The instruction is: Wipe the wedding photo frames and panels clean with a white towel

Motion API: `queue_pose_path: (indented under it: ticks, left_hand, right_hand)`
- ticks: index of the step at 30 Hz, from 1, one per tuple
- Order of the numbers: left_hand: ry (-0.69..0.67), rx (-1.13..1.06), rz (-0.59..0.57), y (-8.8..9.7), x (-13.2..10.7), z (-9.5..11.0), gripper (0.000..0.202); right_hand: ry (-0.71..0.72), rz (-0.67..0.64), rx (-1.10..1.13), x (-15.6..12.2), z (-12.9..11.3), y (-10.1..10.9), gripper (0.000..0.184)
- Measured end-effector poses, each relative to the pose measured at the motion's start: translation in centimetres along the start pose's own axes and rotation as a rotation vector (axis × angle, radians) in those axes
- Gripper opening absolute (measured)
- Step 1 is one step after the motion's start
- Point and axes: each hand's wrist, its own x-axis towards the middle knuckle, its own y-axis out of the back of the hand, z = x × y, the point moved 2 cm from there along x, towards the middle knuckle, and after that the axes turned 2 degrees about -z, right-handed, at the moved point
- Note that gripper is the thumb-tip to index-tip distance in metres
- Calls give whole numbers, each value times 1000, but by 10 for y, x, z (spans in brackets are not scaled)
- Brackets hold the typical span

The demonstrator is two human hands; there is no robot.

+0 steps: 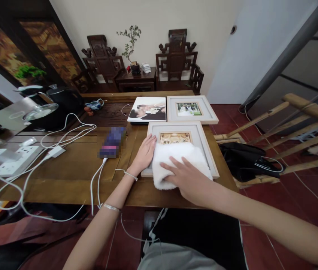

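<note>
A light-wood picture frame [208, 154] with a sepia photo lies flat near the table's front edge. My left hand [144, 150] rests along its left side, fingers stretched out together. A folded white cloth [188, 153] covers the lower part of the frame. My right hand [185, 178] presses on this cloth from above with spread fingers, its thumb side at the fold. Behind lie a second light-wood frame [212, 112] with an outdoor photo and, to its left, a white photo panel [147, 100] on a dark base.
A phone [112, 141] with a cable lies left of the frames. Further left are a white power strip [18, 159], tangled cables, a glass-lidded pot [41, 110] and a kettle [64, 101]. A bamboo rack [271, 144] with a black bag [243, 159] stands at the right.
</note>
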Motion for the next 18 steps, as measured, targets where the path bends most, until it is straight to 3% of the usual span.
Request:
queue_pose_path:
  ticks: [5, 11, 15, 18]
  left_hand:
    - [54, -101, 43, 2, -3, 4, 56]
    - [23, -129, 29, 4, -4, 8, 64]
    - [44, -139, 57, 5, -5, 7, 63]
    - [56, -158, 64, 5, -5, 6, 65]
  right_hand:
    - [-65, 157, -124, 54, 30, -10, 46]
    - [-152, 244, -227, 109, 71, 13, 39]
    - [-183, 256, -244, 122, 80, 16, 38]
    - [-167, 199, -223, 115, 70, 11, 42]
